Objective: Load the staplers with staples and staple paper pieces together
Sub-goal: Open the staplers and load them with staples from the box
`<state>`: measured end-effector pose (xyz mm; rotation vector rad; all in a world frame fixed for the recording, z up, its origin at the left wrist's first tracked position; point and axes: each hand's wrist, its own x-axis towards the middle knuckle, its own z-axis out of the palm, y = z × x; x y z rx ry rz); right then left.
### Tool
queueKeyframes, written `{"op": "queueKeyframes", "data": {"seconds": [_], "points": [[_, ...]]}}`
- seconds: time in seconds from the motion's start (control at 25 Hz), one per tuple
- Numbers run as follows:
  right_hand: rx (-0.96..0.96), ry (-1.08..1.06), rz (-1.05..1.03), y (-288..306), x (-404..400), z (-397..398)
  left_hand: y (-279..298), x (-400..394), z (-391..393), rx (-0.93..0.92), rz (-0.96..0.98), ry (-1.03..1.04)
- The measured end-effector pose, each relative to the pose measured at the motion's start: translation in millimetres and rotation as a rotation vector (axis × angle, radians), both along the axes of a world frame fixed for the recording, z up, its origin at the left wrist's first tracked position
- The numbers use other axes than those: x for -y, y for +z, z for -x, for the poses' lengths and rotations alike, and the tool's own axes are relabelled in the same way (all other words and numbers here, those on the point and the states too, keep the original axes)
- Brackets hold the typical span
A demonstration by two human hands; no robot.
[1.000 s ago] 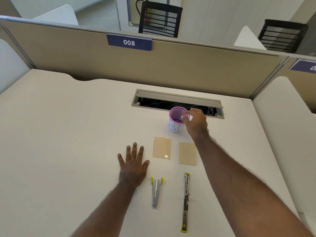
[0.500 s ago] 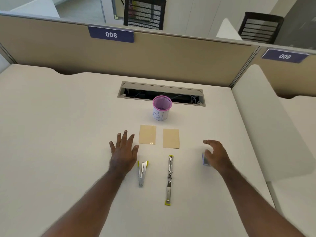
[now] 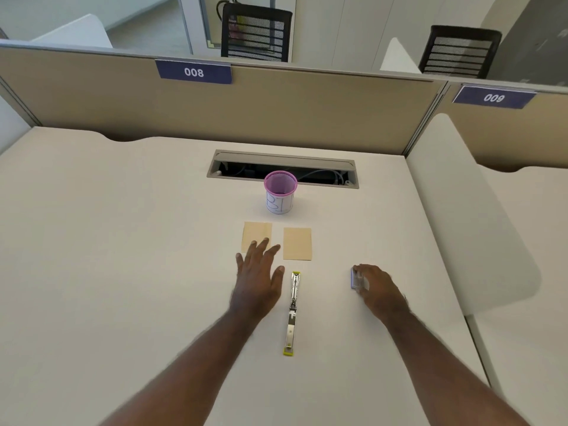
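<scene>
A long silver stapler (image 3: 293,313) with yellow-green ends lies opened out flat on the desk, pointing away from me. My left hand (image 3: 257,282) lies spread just left of it, fingertips on the near edge of the left tan paper piece (image 3: 257,232). It covers the spot where a second, smaller stapler lay, which is now hidden. A second tan paper piece (image 3: 297,243) lies to the right of the first. My right hand (image 3: 379,287) rests on the desk to the right, fingers curled around a small blue-white staple box (image 3: 357,279).
A pink mesh cup (image 3: 280,192) wrapped in white paper stands behind the papers. Behind it is an open cable slot (image 3: 282,167) in the desk (image 3: 123,256). A beige partition (image 3: 276,109) closes the back and a white side panel (image 3: 467,226) the right.
My right hand left the pink cup and came down to the desk on the right with the small staple box. My left hand slid right and forward, covering the smaller stapler.
</scene>
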<state>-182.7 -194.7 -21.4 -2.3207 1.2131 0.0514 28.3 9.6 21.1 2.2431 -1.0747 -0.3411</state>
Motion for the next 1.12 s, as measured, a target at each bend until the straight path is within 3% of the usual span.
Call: {"op": "queueKeyframes", "data": {"seconds": [0.16, 0.36, 0.48, 0.8, 1.12], "points": [[0.13, 0.024, -0.015, 12, -7, 1, 14, 13, 32, -0.163, 0.17, -0.075], [0.238, 0.188, -0.097, 56, -23, -4, 33, 32, 51, -1.047, 0.174, -0.066], [0.272, 0.234, -0.117, 81, -35, -4, 35, 37, 51, -1.395, 0.275, -0.11], [0.27, 0.303, -0.088, 117, -46, 2, 31, 39, 49, -1.661, 0.345, -0.294], [0.397, 0.325, 0.051, 126, -59, 5, 33, 38, 44, -1.731, 0.425, -0.288]]}}
